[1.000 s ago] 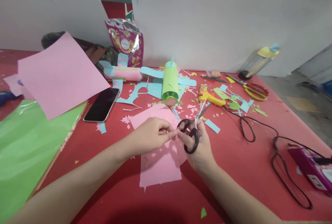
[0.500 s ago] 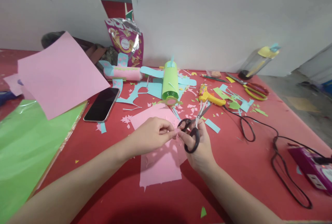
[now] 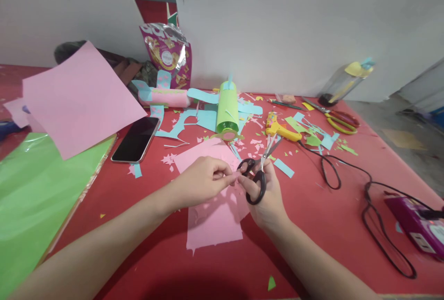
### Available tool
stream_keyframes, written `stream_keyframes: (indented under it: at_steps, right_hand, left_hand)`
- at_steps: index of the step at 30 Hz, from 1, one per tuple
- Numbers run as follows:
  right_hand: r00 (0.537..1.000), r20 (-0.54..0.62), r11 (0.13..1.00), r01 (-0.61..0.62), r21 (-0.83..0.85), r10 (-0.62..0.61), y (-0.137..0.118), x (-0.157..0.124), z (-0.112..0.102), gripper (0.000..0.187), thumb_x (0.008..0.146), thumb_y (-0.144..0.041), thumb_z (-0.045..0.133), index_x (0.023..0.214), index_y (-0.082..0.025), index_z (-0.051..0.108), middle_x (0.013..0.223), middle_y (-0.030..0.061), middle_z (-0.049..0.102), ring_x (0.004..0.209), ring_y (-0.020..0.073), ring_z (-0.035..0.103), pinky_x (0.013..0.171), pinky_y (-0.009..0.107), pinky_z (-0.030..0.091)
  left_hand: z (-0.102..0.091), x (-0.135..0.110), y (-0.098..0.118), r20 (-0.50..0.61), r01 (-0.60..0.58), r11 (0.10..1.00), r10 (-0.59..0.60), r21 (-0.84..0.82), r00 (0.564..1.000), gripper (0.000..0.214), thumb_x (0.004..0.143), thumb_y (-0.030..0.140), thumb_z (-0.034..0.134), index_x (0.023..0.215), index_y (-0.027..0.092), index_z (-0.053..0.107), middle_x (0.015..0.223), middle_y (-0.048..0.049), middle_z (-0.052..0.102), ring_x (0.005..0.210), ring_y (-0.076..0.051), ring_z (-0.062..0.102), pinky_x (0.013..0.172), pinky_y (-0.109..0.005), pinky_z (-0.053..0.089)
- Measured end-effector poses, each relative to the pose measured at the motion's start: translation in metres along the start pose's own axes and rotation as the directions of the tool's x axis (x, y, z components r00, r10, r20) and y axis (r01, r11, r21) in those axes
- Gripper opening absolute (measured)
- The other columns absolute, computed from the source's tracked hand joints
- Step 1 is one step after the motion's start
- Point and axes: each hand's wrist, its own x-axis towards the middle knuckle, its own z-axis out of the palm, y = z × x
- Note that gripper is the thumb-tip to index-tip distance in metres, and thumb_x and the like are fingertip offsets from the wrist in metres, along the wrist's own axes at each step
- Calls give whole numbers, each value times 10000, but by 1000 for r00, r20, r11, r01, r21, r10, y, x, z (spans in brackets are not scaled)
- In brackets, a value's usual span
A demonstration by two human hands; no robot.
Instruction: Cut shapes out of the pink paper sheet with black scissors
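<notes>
- Red table (image 3: 329, 226), littered with paper scraps.
- Cut pink paper sheet (image 3: 213, 226), flat under both hands.
- Right hand (image 3: 267, 198) closed through the handles of black scissors (image 3: 258, 170), blades pointing away.
- Left hand (image 3: 203, 182) pinching a tiny pink paper piece (image 3: 237, 178) beside the scissor handles.

Black-handled scissors (image 3: 257, 170) held above the table, blades pointing away (slightly parted). Small pink paper scrap (image 3: 237, 178) pinched just beside the handles, above a larger pink sheet (image 3: 215, 223).
</notes>
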Motion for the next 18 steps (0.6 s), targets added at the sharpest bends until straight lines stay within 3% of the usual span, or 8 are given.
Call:
stream_keyframes:
  at_steps: [5, 11, 18]
  right_hand:
    - [999, 0, 999, -35, 0, 35, -1, 0, 1, 301, 607, -83, 617, 698, -229, 370, 704, -59, 491, 579, 85, 456, 526, 219, 386]
    - [999, 17, 999, -36, -14, 36, -2, 0, 1, 289, 619, -102, 625, 698, -226, 376, 706, -60, 490, 585, 82, 457, 553, 225, 394]
    - [999, -9, 998, -36, -44, 35, -2, 0, 2, 293, 611, -112, 623, 694, -228, 368, 685, -65, 482, 545, 76, 443, 485, 200, 359]
  left_hand:
    - [0, 0, 1, -24, -10, 1000, 9, -20, 1000, 238, 742, 308, 438, 609, 146, 551, 552, 32, 460, 474, -70, 349, 448, -186, 277]
    - [2, 1, -2, -20, -21, 999, 21, -36, 1000, 270, 744, 349, 430, 597, 145, 530, 537, 33, 434, 494, -77, 356, 461, -185, 295]
    - [-5, 3, -2, -52, 1, 998, 2, 57, 999, 259, 744, 309, 396, 582, 149, 519, 519, 33, 398, 482, -82, 349, 444, -193, 266]
